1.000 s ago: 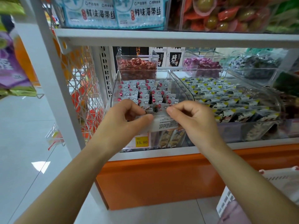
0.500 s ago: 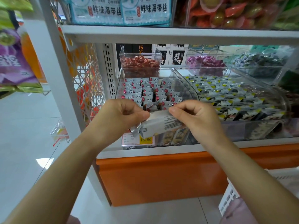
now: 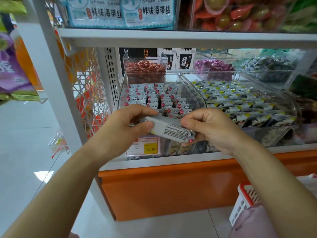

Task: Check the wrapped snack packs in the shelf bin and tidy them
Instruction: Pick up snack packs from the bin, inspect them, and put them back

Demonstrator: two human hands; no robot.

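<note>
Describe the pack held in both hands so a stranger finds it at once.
On the white shelf above the orange base, find the front-left clear bin with the yellow price tag. Before it, left hand and right hand pinch one silver pack; unlike the binned packs, it shows fine black print.

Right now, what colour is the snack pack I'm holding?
The snack pack is silver-grey with small black print; the head view shows it best.

One price tag (image 3: 143, 148), two hands just above it, left hand (image 3: 123, 122) and right hand (image 3: 211, 127), one snack pack (image 3: 169, 130) between them, two blue seaweed bags (image 3: 97, 12) high above the tag, three candy bins (image 3: 164, 61) behind it, one basket (image 3: 245, 201) down to its right.
</note>
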